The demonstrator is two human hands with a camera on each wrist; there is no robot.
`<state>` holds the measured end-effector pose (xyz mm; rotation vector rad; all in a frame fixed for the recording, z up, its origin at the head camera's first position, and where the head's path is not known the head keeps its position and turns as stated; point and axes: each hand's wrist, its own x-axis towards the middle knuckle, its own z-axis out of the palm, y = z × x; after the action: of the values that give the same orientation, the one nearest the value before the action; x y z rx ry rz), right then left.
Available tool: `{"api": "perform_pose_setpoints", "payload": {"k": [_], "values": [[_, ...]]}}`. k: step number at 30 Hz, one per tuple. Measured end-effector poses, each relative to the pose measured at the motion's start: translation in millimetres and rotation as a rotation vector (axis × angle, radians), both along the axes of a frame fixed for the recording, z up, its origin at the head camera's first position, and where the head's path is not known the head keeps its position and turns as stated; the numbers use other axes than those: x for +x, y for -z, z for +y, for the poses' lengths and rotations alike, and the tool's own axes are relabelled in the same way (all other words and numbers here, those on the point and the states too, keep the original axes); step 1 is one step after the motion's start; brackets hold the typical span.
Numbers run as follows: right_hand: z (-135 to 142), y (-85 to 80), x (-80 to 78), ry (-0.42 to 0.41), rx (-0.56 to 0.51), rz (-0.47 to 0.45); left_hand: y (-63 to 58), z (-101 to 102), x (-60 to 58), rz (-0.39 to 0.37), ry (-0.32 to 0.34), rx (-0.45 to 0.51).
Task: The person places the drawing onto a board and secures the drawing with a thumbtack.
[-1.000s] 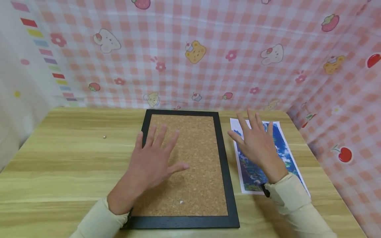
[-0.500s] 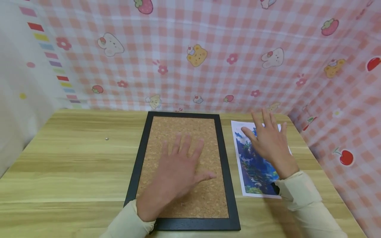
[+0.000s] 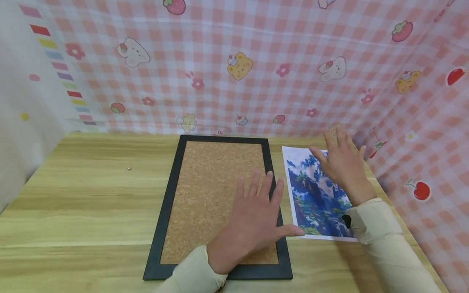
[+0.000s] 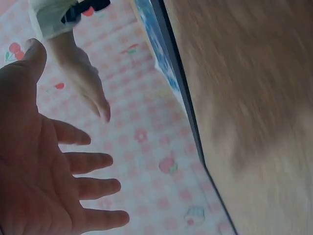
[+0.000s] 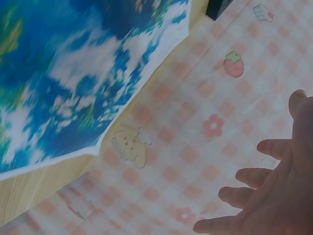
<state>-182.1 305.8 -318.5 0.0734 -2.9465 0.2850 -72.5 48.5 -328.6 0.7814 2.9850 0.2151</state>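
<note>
My left hand [image 3: 254, 219] hovers over the lower right of a cork board [image 3: 209, 195], fingers spread and palm down. Its thumb reaches past the board's black frame [image 3: 163, 228] toward a printed landscape picture [image 3: 311, 195]. In the left wrist view the palm [image 4: 34, 171] faces the board with a gap between them. My right hand [image 3: 344, 167] is spread above the picture's upper right part, hiding some of it. The right wrist view shows those fingers [image 5: 249, 177] apart from the paper [image 5: 93, 78]. Neither hand holds anything.
A small shiny round bit [image 3: 129, 168] lies on the wooden table [image 3: 84, 203], left of the board. A pink checked cloth [image 3: 216, 49] hangs behind the table and along its right side.
My left hand has swept from the board's left side to its lower right. My right hand has shifted right over the picture, uncovering more of its left part. Board and paper stay put.
</note>
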Motion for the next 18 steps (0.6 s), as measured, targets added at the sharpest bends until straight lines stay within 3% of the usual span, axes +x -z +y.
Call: {"api": "perform_pose_setpoints", "payload": {"k": [7,9,14,18], "values": [[17,-3.5,-7.5,0.004,-0.050,0.008,2.5,26,5.5,0.052,0.023,0.100],[21,-4.2,-10.5,-0.001,-0.054,0.008,2.0,33,5.5,-0.039,0.035,0.191],[28,-5.2,-20.1,-0.022,-0.048,0.037,2.3,50,3.5,-0.407,0.027,0.462],[34,-6.0,-26.0,-0.018,-0.048,0.008,8.0,59,-0.4,-0.506,-0.049,0.603]]}}
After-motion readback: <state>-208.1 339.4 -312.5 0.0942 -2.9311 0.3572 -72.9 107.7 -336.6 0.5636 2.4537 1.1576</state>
